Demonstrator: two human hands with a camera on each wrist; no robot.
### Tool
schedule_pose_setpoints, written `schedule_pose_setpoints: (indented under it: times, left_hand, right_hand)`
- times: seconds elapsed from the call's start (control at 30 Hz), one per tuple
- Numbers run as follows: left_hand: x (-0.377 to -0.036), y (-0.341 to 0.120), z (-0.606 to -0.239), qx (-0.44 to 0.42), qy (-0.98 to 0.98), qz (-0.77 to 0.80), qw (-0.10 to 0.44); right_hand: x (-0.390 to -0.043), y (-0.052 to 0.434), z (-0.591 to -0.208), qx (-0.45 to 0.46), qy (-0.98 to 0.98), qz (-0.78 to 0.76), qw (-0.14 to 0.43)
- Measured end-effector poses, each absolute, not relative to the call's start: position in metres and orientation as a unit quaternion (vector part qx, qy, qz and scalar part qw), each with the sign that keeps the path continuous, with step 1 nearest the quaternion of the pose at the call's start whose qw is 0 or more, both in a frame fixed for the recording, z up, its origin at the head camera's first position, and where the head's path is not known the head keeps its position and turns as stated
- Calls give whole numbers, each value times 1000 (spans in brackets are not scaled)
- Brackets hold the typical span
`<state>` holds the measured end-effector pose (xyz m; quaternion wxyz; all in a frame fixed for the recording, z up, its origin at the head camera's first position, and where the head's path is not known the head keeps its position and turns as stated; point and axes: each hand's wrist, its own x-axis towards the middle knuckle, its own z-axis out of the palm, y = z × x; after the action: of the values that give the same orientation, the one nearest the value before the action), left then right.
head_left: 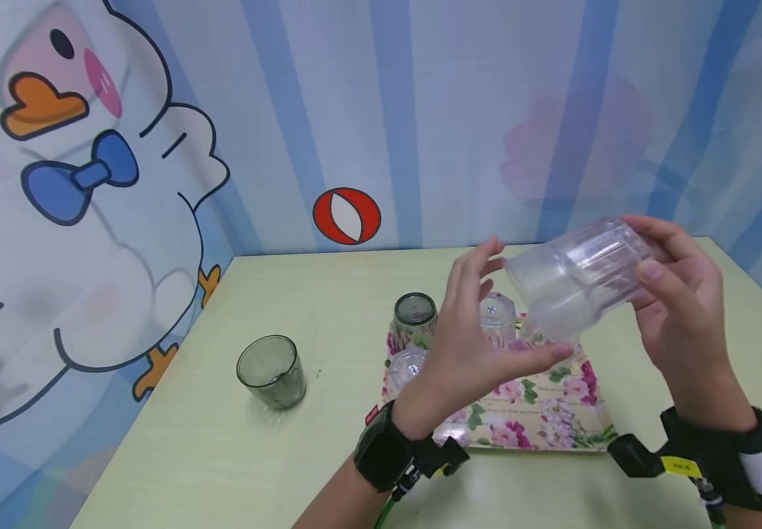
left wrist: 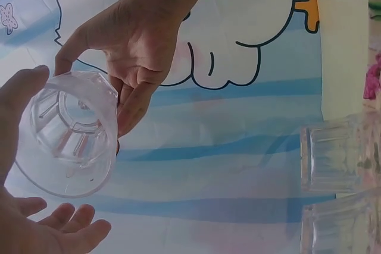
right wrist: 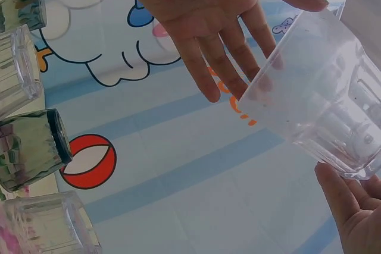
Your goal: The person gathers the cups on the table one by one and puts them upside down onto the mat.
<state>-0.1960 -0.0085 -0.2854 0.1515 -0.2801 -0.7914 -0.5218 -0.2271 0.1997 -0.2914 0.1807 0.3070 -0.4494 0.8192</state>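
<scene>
Left hand (head_left: 469,345) hides tray (head_left: 552,419) cups; right hand (head_left: 678,301) grips clear cup (head_left: 572,279).

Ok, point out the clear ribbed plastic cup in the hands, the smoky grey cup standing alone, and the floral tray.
clear ribbed plastic cup (head_left: 575,275), head view, side wall.
smoky grey cup (head_left: 272,372), head view, side wall.
floral tray (head_left: 552,415), head view, bare front part.
</scene>
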Motion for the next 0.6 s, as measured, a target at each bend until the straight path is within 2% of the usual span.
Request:
schedule_pose_setpoints:
  times: [0.27, 0.6]
  left_hand:
    - [-200, -10, -287, -314, -827, -406, 228]
    - [-202, -11, -286, -344, -841, -330, 258]
  right_hand:
    - [-226, 201, -291, 315, -466, 807, 178]
    - [-226, 200, -291, 324, -490, 790, 177]
